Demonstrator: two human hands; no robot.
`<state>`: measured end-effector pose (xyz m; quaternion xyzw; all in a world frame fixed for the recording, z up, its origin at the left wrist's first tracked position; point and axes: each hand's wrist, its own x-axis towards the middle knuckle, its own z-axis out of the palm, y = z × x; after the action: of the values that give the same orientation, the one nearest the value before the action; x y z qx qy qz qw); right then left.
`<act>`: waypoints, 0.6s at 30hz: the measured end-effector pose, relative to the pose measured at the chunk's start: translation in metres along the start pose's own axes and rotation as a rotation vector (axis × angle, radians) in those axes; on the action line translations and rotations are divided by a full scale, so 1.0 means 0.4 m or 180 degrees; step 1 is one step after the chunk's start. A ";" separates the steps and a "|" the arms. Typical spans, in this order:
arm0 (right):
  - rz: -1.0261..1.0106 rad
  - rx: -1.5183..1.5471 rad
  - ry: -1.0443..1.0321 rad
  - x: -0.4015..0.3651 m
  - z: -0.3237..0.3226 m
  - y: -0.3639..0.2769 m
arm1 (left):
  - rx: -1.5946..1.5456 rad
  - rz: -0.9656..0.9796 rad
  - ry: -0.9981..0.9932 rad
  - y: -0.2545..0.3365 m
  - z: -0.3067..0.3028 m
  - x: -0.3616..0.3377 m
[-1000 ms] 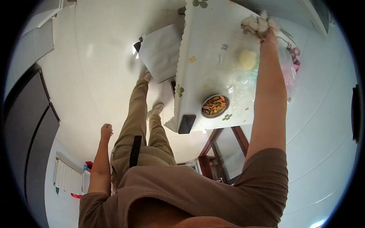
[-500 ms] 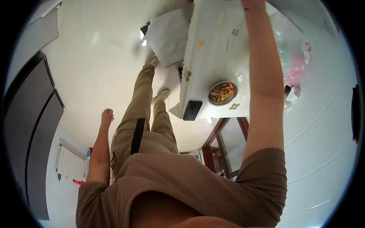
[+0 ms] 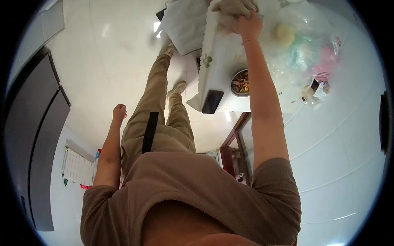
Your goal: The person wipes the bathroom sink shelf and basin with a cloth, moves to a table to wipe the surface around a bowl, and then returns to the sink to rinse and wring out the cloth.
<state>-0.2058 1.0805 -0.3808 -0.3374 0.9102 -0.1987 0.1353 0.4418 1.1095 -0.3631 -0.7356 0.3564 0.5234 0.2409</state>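
My right hand (image 3: pixel 250 25) presses down on a crumpled beige-grey cloth (image 3: pixel 232 9) at the left edge of the table, near the top of the view. Its fingers are closed on the cloth, and part of the cloth is cut off by the frame. Under the cloth lies the table's pale, scallop-edged cover (image 3: pixel 223 53) with a flower print. My left hand (image 3: pixel 119 112) hangs low beside my thigh, fingers curled in, with nothing visible in it. A metal bowl of cooked food (image 3: pixel 239 83) stands beside my right forearm, which partly hides it.
A dark phone (image 3: pixel 212 101) lies at the near table corner. Clear and coloured plastic bags (image 3: pixel 305 55) lie along the wall side, near a yellowish round thing (image 3: pixel 284 33). A seat with a pale cover (image 3: pixel 184 28) stands left of the table. A radiator (image 3: pixel 78 166) is at left.
My right arm has swung left across the table, bringing the cloth into view and partly covering the bowl. The bags are more exposed. My left hand still hangs at my side.
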 end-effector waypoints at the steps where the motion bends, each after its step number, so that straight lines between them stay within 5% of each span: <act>1: 0.0192 0.0201 -0.0046 0.015 -0.027 0.014 | 0.0000 -0.0004 -0.0007 0.004 0.001 -0.007; 9: 0.1099 0.0207 0.0130 0.146 -0.088 0.009 | 0.0039 0.0181 -0.0069 0.017 -0.008 0.029; 11: 0.0267 -0.0035 0.0383 0.146 -0.055 0.020 | 0.0063 0.0153 -0.0079 0.028 -0.011 0.024; 18: 0.0306 -0.0436 0.0565 -0.098 0.018 0.023 | 0.0227 0.0081 -0.0114 0.040 -0.036 0.030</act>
<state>-0.1795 1.1114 -0.3868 -0.2829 0.9451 -0.1583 0.0401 0.4402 1.0856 -0.3694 -0.7124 0.3798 0.5264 0.2666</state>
